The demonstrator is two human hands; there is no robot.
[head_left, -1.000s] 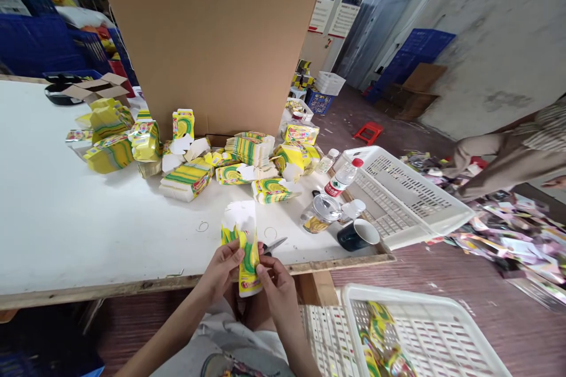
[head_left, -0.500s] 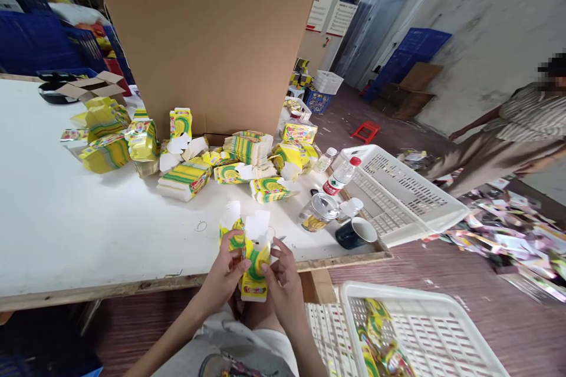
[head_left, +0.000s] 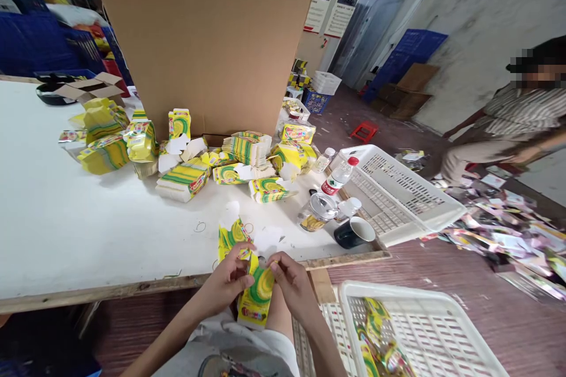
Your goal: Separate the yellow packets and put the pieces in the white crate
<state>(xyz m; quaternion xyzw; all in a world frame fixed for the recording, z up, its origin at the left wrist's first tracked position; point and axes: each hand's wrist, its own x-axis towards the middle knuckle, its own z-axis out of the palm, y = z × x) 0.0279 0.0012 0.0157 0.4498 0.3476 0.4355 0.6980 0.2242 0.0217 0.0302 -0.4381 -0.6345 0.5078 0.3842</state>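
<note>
Over my lap I hold a small yellow and green carton (head_left: 256,297), tilted, with its printed front facing up. My left hand (head_left: 230,275) is closed on its upper left side. My right hand (head_left: 289,280) pinches the upper right corner between thumb and fingers. Just beyond my left hand, another yellow carton (head_left: 230,234) with a raised white flap lies at the table edge. Bundles of flattened cartons (head_left: 186,178) are heaped farther back on the white table (head_left: 110,230).
A brown cardboard sheet (head_left: 198,41) stands behind the heap. To the right are a dark mug (head_left: 354,232), a red-capped bottle (head_left: 339,177) and a white crate (head_left: 398,188). A lower white basket (head_left: 424,306) holds yellow packets. Another person (head_left: 513,112) is at far right.
The held carton has moved down towards my lap, and its white top flap no longer shows upright. My right hand has shifted to its top corner. The other person has moved lower.
</note>
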